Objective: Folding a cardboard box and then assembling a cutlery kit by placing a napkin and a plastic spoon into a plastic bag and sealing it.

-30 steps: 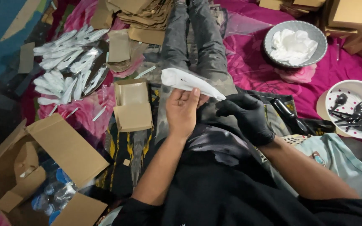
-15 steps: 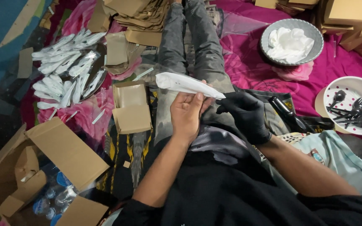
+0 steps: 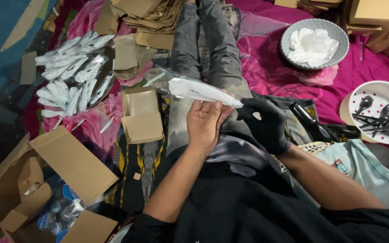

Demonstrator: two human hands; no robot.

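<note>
Bare left hand [image 3: 205, 122] and black-gloved right hand [image 3: 266, 123] both pinch clear cutlery packet [image 3: 201, 91] over lap. Risk: slippery plastic sleeve slides from fingertips, contents spill onto pink blanket [image 3: 271, 67].

You are working in a makeshift packing station set up on the floor of a home, not a fitted workshop. You sit on a magenta floral bedsheet [image 3: 275, 67] spread as the work surface. Stock lies around you in batches: a pile of sealed white sachets [image 3: 68, 76], stacked flat brown cardboard sleeves [image 3: 151, 15], a bowl of white napkins [image 3: 314, 42], a dotted bowl of black plastic cutlery [image 3: 379, 112] and an open carton [image 3: 46, 180].
</note>
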